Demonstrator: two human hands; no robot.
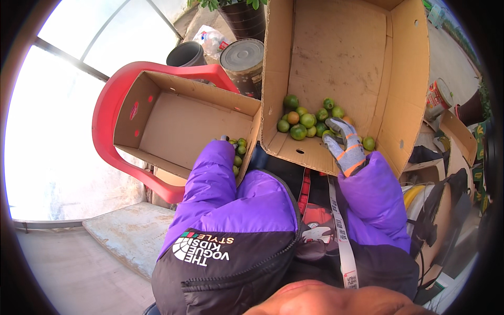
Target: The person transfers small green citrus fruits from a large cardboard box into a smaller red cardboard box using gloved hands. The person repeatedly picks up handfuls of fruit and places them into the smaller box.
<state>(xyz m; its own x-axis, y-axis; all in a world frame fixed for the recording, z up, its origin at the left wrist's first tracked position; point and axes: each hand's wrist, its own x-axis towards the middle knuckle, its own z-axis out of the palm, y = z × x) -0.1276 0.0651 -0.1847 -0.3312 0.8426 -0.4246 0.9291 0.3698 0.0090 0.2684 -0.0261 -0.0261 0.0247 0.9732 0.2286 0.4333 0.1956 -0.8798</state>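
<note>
A large cardboard box [338,51] stands tilted before me, with green and a few orange citrus fruits [307,120] gathered along its near side. My right hand [346,145], in a grey glove with orange bands, reaches in over its near wall, the thumb and fingers curved around fruit; whether it grips one is unclear. To the left, a smaller cardboard box [189,122] holds several green fruits [238,151] by its right wall. My left hand [224,138] is inside this box beside those fruits; the purple sleeve hides nearly all of it, so its fingers cannot be judged.
The smaller box rests on a red plastic chair [106,114]. Beyond it stand a dark bucket [186,55], a lidded pail [242,57], a plastic bag [210,41] and a plant pot [244,17]. More cardboard [458,136] and a tin can [439,96] are at right.
</note>
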